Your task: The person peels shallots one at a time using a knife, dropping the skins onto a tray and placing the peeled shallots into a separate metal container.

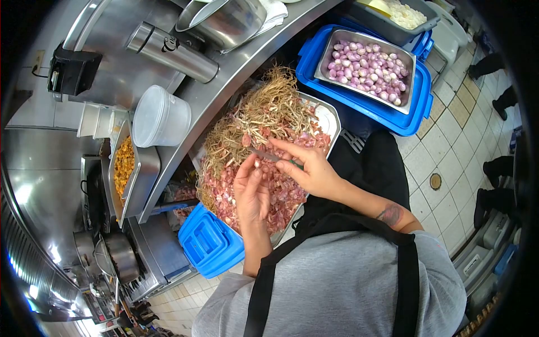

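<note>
Over a wide metal tray (332, 130) heaped with pinkish skins (281, 199) and dry stringy roots (264, 106), both my hands are close together. My right hand (306, 168) is closed on a small knife (268, 155), its blade pointing toward my left hand. My left hand (251, 194) pinches a small pale bulb (257, 163) between thumb and fingertips, near the blade. Up and to the right, peeled purple-white shallots (368, 70) fill a steel pan (324, 67) that sits on a blue lid (414, 115).
A steel counter (224, 76) edges the tray, bearing a white tub (160, 118), a steel thermos (185, 56) and a metal pot (230, 25). A blue lidded bin (208, 241) is at lower left. Other people's legs (497, 196) show at far right.
</note>
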`<state>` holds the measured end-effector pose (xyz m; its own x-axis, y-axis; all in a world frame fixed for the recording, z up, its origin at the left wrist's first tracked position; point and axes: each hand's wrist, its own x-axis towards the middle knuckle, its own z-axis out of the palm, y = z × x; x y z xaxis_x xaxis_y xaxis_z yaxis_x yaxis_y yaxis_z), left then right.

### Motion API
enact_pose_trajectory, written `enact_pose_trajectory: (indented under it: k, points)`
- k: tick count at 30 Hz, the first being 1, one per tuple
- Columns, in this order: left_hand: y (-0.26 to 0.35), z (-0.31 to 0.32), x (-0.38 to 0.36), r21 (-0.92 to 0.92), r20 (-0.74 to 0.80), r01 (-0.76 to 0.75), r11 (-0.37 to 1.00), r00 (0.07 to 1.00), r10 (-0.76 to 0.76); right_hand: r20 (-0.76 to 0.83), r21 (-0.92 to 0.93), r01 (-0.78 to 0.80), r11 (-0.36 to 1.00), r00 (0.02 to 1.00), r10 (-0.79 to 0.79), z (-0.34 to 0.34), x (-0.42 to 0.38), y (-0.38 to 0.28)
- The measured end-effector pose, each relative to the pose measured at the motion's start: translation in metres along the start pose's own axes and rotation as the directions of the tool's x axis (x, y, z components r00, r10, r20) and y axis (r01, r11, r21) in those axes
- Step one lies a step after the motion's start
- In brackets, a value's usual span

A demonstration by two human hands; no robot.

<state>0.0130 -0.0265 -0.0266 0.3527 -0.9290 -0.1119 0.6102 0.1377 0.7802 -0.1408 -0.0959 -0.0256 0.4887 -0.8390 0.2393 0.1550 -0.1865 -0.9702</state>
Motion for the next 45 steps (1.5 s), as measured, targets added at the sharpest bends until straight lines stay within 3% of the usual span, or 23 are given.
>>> enact_pose_trajectory:
  k: [7,10,13,16,22,28,34,37,40,45]
  points:
    - [-0.005,-0.002,-0.004,0.050,-0.034,-0.051,0.997,0.998,0.053,0.127,0.130,0.087,0.988,0.986,-0.103,0.007,-0.006,-0.003]
    - [-0.003,0.002,-0.007,0.124,0.008,-0.147,0.981,0.989,0.147,0.186,0.126,0.035,0.991,0.981,-0.059,-0.001,-0.004,-0.012]
    - [-0.003,0.001,-0.008,0.175,-0.008,-0.160,0.971,0.986,0.164,0.145,0.188,0.091,0.978,0.982,-0.120,0.002,-0.004,-0.008]
    - [0.000,0.002,-0.010,0.214,-0.035,-0.136,0.967,0.989,0.147,0.190,0.277,-0.003,0.961,0.980,-0.051,0.000,-0.005,-0.011]
    - [0.006,0.004,-0.012,0.282,-0.051,-0.144,0.948,0.985,0.165,0.267,0.243,0.010,0.970,0.961,-0.077,-0.007,-0.003,-0.015]
    - [0.005,0.010,-0.015,0.337,0.073,-0.209,0.918,0.978,0.196,0.298,0.324,-0.181,0.929,0.951,0.081,-0.010,-0.004,-0.021]
    - [0.003,0.006,-0.014,0.305,0.080,-0.201,0.931,0.979,0.185,0.238,0.427,-0.135,0.894,0.971,0.033,-0.003,-0.006,-0.007]
    - [0.004,0.014,-0.013,0.304,0.077,-0.173,0.937,0.985,0.157,0.373,0.533,-0.373,0.760,0.909,0.184,-0.008,-0.004,-0.003]
    - [0.004,0.014,-0.011,0.285,0.091,-0.090,0.954,0.994,0.066,0.328,0.551,-0.345,0.760,0.927,0.182,-0.006,-0.004,0.000]
    - [0.003,0.018,-0.008,0.272,0.110,-0.099,0.957,0.991,0.072,0.318,0.540,-0.348,0.766,0.927,0.197,-0.006,-0.006,-0.003]
